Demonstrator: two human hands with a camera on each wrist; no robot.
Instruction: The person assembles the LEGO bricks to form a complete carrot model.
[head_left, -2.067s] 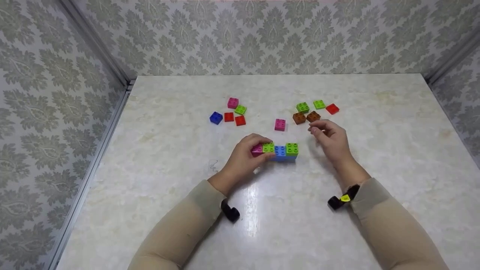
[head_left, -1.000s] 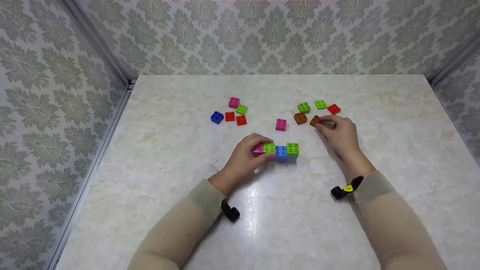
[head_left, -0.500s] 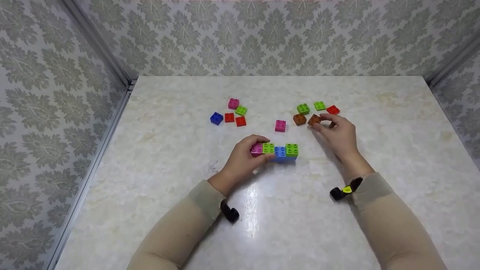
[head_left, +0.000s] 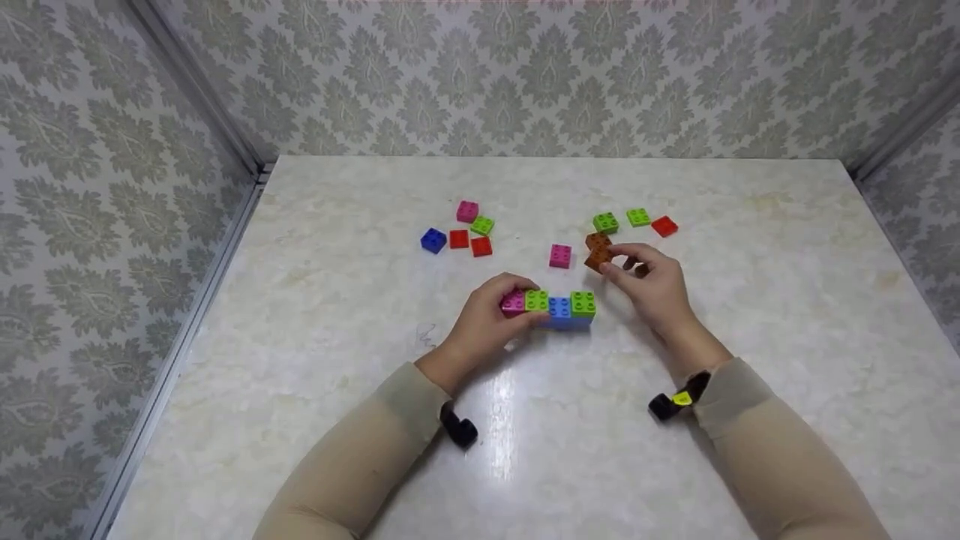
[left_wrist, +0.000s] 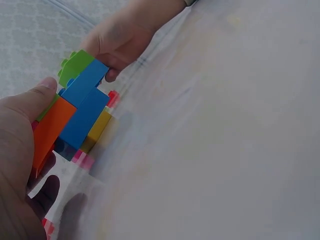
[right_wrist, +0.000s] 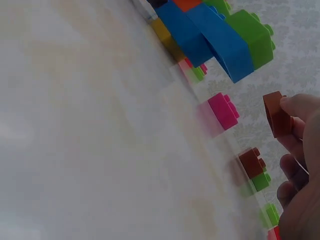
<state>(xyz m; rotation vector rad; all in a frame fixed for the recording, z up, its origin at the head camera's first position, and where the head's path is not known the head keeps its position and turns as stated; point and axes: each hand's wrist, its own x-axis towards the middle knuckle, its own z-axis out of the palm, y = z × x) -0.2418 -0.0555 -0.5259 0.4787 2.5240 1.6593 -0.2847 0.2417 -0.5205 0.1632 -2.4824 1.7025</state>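
Observation:
My left hand grips the left end of a built block of toy building bricks. Pink, lime green and light blue studs show on its top. From the side, the left wrist view reveals an orange brick, blue bricks and a yellow brick at the bottom. To the right, my right hand pinches a brown brick between thumb and fingers. That brick is raised off the table and tilted, its hollow underside partly visible in the right wrist view. A second brown brick rests just behind it.
A loose pink brick lies behind the build. At the back right are green bricks and a flat red brick. A back-left group has a dark blue brick, flat red bricks, a pink and a green one.
My right hand reached the right-hand brown brick, took hold of it and lifted it, moving left and toward the build. My left hand has stayed in place on the build.

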